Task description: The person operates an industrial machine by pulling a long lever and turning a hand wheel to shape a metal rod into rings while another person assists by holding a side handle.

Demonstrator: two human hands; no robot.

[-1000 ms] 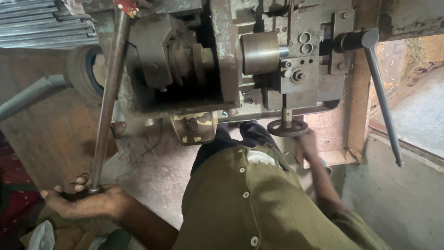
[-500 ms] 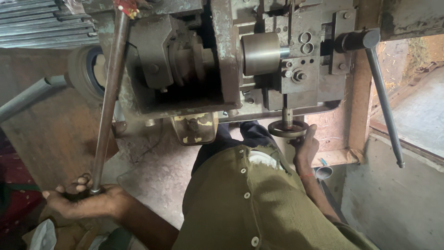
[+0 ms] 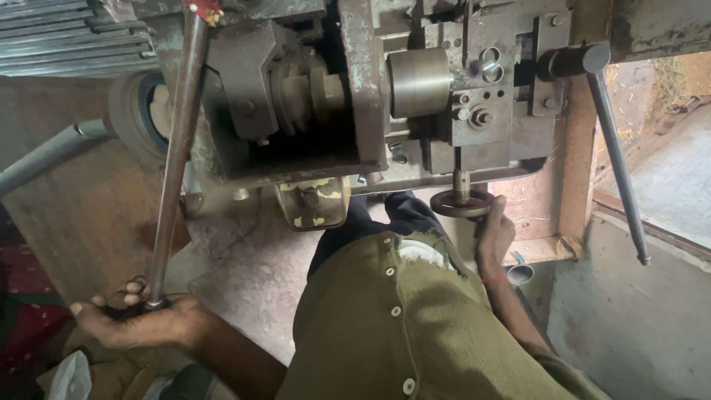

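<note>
Our left hand [image 3: 137, 320] wraps around the bottom of a long, smooth metal rod [image 3: 175, 152]. Our right hand [image 3: 492, 233] grips a small round wheel [image 3: 461, 204] under the rusty gray machine [image 3: 355, 89].

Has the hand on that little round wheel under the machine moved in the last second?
Yes. The right hand has slid up around the right edge of the small handwheel, toward the steel cylinder above; earlier it gripped from lower down.

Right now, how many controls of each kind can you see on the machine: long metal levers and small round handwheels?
Long metal levers: 2, one with its lower end in the left hand, one free at the right side of the machine.
Small round handwheels: 1, the handwheel touched by the right hand.
Total: 3
</note>
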